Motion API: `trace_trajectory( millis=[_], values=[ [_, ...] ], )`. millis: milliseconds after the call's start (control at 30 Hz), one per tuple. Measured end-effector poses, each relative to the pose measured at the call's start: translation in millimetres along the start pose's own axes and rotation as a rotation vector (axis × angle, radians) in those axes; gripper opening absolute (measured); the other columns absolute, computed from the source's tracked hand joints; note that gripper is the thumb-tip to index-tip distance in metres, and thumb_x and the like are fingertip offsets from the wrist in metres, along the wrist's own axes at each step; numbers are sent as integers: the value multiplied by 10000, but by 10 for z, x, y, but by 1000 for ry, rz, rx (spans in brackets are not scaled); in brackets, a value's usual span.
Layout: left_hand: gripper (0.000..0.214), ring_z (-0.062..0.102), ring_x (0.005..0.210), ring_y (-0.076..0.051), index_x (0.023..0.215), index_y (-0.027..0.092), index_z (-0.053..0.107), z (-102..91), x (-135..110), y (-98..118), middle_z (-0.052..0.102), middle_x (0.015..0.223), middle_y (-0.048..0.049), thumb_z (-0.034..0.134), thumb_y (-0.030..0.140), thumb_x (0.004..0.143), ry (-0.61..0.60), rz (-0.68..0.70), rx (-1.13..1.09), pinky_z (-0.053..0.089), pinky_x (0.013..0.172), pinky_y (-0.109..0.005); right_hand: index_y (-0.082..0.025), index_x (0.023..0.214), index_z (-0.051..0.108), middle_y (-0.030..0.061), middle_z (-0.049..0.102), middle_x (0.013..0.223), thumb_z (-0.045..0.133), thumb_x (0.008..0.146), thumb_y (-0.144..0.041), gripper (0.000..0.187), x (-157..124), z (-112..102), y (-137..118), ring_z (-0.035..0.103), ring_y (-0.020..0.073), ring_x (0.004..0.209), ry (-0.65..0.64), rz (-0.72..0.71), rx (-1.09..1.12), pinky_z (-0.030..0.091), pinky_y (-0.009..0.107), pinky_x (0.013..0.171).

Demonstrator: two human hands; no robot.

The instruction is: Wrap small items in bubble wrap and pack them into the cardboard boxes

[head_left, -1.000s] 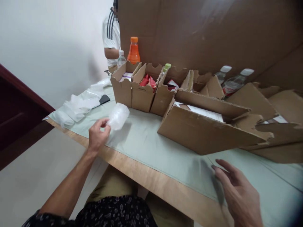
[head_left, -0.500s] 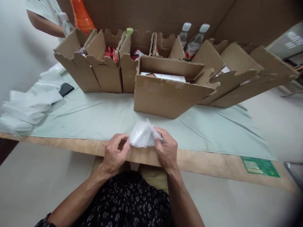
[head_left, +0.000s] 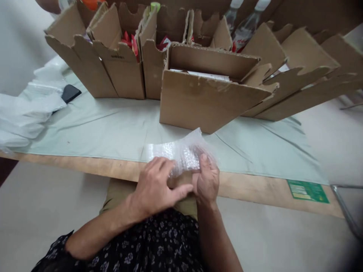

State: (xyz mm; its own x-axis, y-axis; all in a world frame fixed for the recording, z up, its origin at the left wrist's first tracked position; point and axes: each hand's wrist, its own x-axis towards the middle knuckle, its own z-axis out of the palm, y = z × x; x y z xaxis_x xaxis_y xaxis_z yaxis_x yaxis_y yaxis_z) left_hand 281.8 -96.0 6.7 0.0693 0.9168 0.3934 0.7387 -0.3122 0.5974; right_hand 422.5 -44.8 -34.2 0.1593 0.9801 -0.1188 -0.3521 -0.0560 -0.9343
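Two hands meet on a piece of bubble wrap [head_left: 181, 151] at the near edge of the wooden table [head_left: 255, 192], partly on the pale green cloth [head_left: 113, 132]. The left hand [head_left: 157, 187] lies flat on it with its fingers stretched out. The right hand [head_left: 208, 181] pinches its right end, thumb on top. A cardboard box [head_left: 204, 98] stands just beyond.

Open strip of tabletop [head_left: 113, 128] found between front cardboard box [head_left: 204, 102] and near edge, wider at left and right. Far side blocked by row of boxes [head_left: 121, 75]. Left end taken up by bag pile [head_left: 25, 113] and phone [head_left: 70, 93]. Centre of near edge occupied by bubble wrap [head_left: 181, 151].
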Motion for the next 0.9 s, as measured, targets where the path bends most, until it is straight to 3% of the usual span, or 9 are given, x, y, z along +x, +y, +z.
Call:
trace_trajectory(
  millis=[67,133,200,333,400,533,633,767,900],
  values=[
    [391,700,896,-316,1042,154,666,82,35,-82,727,955,-128,811,420,794,-44,-118,104,616,799,-496,-219,1119,784,91,789,1222,719,899,-562,413,-46,48,-34,696,294,1232,-35,70,91,530,509,1117],
    [261,692,910,-298,990,174,663,96,66,-199,724,943,-108,760,346,819,-84,-175,98,600,826,-475,-223,1138,779,95,779,1250,728,888,-564,426,-59,45,-50,687,295,1245,-83,115,121,527,513,1125],
    [72,678,847,-241,887,204,653,47,93,-300,719,872,-60,665,266,854,-138,-208,-26,582,788,-403,-216,1130,774,105,779,1241,712,894,-561,423,-30,-12,-48,690,293,1232,-79,90,83,531,515,1123],
    [135,616,620,-154,735,220,643,-142,136,-448,684,697,-3,614,278,854,-215,-411,-429,516,583,-285,-194,1073,760,121,787,1156,693,896,-529,386,109,-241,-49,732,279,1105,57,-64,-71,577,511,1063],
    [120,643,640,-156,716,219,649,-249,152,-533,707,722,-14,667,293,809,-122,-523,-576,533,592,-283,-192,1068,757,120,781,1141,692,901,-494,351,180,-382,-86,735,277,1078,117,-135,-154,598,504,1020],
    [100,689,745,-174,701,220,640,-463,187,-747,735,802,-26,715,280,728,215,-598,-712,592,739,-332,-206,1023,769,78,768,1053,749,857,-385,246,295,-652,-249,730,253,1015,310,-334,-235,614,461,940],
    [105,683,763,-182,716,218,651,-540,198,-891,723,794,-18,711,296,751,323,-593,-511,595,787,-356,-182,993,778,61,758,960,795,818,-357,249,385,-809,-366,720,223,889,420,-449,-388,611,425,867],
    [126,696,946,-286,701,224,650,-439,138,-1039,756,898,-71,649,315,788,238,-490,-37,554,973,-523,-158,1006,773,69,760,909,738,858,-418,302,515,-985,-378,707,227,837,399,-482,-740,588,444,864],
    [141,660,1063,-376,846,219,686,-379,21,-1165,747,997,-129,633,339,795,140,-360,276,483,1040,-642,-154,1247,697,130,760,1111,693,843,-412,480,588,-1250,-355,699,293,974,352,-445,-1095,546,548,966]
  ],
)
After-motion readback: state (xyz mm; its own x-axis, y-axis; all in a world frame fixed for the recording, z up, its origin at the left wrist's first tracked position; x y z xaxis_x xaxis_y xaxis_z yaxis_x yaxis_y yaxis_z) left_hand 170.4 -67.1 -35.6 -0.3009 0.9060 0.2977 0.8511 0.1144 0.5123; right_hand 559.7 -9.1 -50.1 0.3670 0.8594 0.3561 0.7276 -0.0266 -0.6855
